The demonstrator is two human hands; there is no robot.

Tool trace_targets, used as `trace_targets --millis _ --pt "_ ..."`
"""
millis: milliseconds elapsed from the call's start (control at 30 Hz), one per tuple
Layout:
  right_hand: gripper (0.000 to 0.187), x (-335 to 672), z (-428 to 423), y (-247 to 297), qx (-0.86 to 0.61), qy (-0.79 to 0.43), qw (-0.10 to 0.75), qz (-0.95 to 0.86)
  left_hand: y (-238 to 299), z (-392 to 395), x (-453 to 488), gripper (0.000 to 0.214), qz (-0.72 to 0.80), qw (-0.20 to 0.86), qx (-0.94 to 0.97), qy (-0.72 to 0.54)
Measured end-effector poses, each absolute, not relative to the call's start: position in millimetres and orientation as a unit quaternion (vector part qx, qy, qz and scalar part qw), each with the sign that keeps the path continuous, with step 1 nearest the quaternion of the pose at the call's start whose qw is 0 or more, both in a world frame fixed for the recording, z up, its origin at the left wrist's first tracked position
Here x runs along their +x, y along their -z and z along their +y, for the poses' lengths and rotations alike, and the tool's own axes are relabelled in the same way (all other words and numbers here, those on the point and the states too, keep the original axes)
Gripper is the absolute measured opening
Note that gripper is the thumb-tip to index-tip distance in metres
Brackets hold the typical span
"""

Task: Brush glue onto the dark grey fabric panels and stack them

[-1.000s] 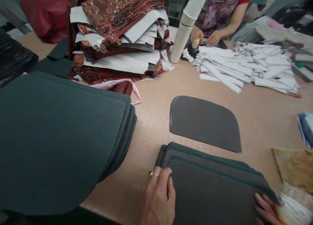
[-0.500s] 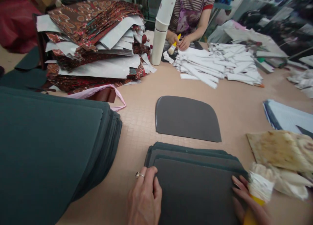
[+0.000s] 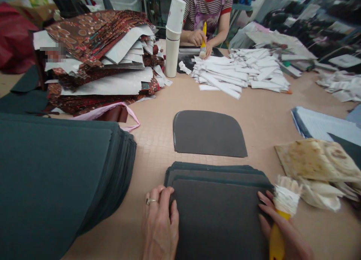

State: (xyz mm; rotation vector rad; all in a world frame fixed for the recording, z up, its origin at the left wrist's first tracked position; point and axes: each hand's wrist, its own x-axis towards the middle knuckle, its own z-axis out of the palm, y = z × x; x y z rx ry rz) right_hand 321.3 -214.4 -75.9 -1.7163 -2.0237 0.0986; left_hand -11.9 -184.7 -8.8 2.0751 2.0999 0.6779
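Note:
A stack of dark grey, green-edged sheets (image 3: 220, 215) lies in front of me, its layers stepped at the far edge. My left hand (image 3: 160, 218), with a ring on one finger, grips the stack's left edge, fingertips at its far corner. On the opposite edge rest the fingers of my right hand (image 3: 278, 222). That same hand holds a paintbrush (image 3: 278, 233) with a yellow handle, its white-smeared bristles pointing away from me. Just beyond the stack, a single dark grey panel (image 3: 210, 134) with rounded far corners lies flat; its left edge looks glossy.
A tall pile of dark green sheets (image 3: 53, 169) stands at left, with patterned brown pieces (image 3: 96, 38) behind it. Near a white cylinder (image 3: 172, 53), a co-worker (image 3: 207, 15) holds a brush over white strips (image 3: 225, 73). A stained folded cloth (image 3: 318, 158) lies at right.
The whole view has shifted, so most things sit slightly further left. The co-worker's brush has swung more upright. My hands stay at the stack's two edges.

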Motion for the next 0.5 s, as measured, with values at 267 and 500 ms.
trace_targets --millis 267,500 --pt "0.027 310 -201 44 -0.586 0.001 0.219 -0.780 21 -179 12 0.063 0.572 0.013 0.801 -0.175" --pt "0.026 244 -184 2 -0.538 -0.016 0.270 -0.799 29 -173 12 0.063 0.552 -0.035 0.819 -0.151"
